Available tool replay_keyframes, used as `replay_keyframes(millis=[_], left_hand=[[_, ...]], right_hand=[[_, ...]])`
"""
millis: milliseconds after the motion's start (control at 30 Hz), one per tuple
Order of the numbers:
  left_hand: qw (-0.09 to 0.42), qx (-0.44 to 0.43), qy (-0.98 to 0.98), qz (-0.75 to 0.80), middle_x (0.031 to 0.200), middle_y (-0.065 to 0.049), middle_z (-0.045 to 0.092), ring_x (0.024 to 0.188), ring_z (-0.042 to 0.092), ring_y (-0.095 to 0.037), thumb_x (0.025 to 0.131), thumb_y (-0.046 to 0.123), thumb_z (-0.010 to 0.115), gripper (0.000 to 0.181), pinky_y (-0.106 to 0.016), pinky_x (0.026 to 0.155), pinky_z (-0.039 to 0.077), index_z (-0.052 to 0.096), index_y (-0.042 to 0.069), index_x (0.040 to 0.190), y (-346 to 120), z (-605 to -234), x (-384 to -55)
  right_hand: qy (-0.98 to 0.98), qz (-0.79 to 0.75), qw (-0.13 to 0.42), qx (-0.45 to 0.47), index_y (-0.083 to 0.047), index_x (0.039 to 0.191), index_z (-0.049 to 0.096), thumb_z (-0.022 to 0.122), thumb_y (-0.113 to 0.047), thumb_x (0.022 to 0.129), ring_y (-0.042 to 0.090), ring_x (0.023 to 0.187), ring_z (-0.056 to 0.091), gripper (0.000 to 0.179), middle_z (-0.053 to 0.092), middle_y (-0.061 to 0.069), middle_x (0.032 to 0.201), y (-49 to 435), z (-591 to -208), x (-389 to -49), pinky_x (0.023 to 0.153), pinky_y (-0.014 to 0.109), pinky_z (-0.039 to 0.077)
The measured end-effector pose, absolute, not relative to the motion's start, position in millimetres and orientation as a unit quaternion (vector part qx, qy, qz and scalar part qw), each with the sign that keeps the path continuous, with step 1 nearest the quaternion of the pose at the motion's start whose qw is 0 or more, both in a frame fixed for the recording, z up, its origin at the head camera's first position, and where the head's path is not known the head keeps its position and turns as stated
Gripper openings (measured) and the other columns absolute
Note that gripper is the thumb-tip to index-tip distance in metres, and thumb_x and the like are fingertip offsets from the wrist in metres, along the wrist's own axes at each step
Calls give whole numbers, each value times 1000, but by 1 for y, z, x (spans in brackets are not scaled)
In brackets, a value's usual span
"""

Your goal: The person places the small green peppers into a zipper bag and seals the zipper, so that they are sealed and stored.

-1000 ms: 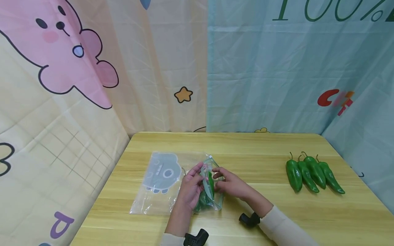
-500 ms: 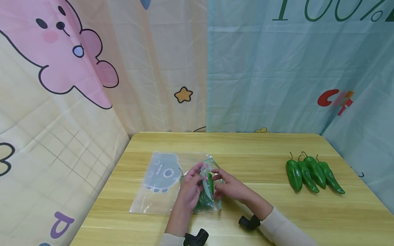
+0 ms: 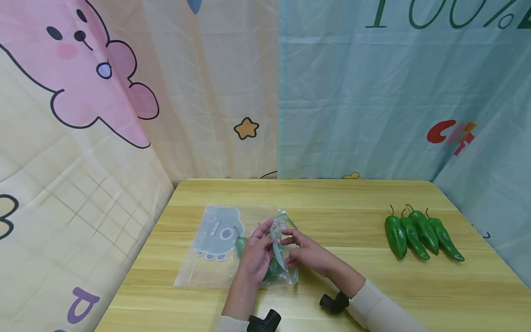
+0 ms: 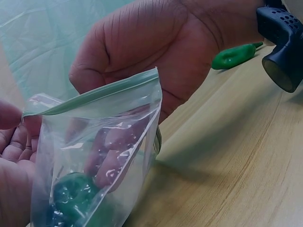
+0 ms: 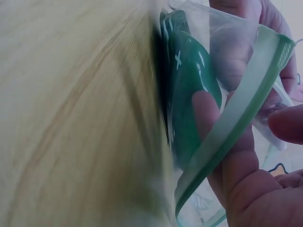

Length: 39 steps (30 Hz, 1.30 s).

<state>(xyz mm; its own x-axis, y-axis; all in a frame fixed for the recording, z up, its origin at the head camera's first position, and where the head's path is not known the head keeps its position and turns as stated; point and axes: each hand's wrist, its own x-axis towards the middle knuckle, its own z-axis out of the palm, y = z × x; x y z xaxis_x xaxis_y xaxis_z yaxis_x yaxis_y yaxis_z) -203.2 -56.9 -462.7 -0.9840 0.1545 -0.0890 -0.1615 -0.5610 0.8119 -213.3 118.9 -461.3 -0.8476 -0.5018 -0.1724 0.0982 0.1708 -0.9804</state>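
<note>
Wearing a black camera [image 3: 264, 321] on each wrist, you are stretching your pale sleeves [image 3: 381, 306] in over the near side of the table [image 3: 352, 203]. Just beyond them, your left hand [image 3: 258, 258] is pinching the mouth of a clear zip bag [image 3: 191, 272] between thumb and fingers, and the green zip strip [image 4: 94, 97] is standing parted. Your right hand [image 3: 309, 251] is facing it, loosely bent and released, some of its fingers sitting inside the mouth; whether a fingertip is touching a pepper there, I cannot tell.

The bag is lying left of the table's middle, its mouth turning toward the right edge and its other end pointing toward the left edge. Inside it, bagged green peppers [image 5: 191, 71] are resting under the film, one showing just left of your left hand; their number I cannot tell. A grey cartoon print [image 3: 217, 233] is covering the bag's far left part.

Near the table's right edge, four loose green peppers [image 3: 424, 233] are lying side by side, stems pointing toward the far edge. Beyond that edge, a cream curtain [image 3: 215, 92] and a blue curtain [image 3: 352, 92] are hanging.
</note>
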Motion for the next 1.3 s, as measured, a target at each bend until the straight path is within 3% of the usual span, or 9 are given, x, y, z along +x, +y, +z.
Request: replay_keyframes(millis=[500, 833, 1067, 1300], left_hand=[[89, -17, 468, 879, 143, -16, 48, 88, 56, -11, 92, -6, 47, 53, -20, 75, 48, 45, -2, 144, -57, -466, -203], [83, -23, 465, 881, 141, -13, 51, 89, 56, -11, 90, -9, 45, 53, -20, 74, 49, 48, -1, 143, -56, -466, -204], [83, -25, 464, 882, 144, -16, 48, 85, 56, -9, 90, -9, 45, 53, -19, 71, 49, 48, -1, 142, -57, -466, -204], [82, -24, 461, 883, 141, -11, 53, 86, 56, -8, 90, -8, 47, 53, -19, 72, 49, 49, 0, 142, -58, -466, -203]], right_hand=[[727, -626, 241, -149, -3, 152, 28, 61, -6, 91, 28, 101, 64, 69, 35, 26, 147, 127, -455, -210, 85, 40, 56], [779, -583, 169, -158, 3, 146, 36, 54, -9, 97, 37, 109, 61, 54, 38, 29, 145, 165, -444, -216, 83, 45, 56], [802, -564, 130, -148, 5, 142, 40, 56, -15, 99, 37, 114, 58, 50, 42, 30, 140, 201, -437, -219, 84, 42, 55], [826, -541, 90, -128, 3, 142, 41, 59, -21, 99, 35, 113, 58, 52, 45, 28, 139, 233, -429, -218, 85, 44, 55]])
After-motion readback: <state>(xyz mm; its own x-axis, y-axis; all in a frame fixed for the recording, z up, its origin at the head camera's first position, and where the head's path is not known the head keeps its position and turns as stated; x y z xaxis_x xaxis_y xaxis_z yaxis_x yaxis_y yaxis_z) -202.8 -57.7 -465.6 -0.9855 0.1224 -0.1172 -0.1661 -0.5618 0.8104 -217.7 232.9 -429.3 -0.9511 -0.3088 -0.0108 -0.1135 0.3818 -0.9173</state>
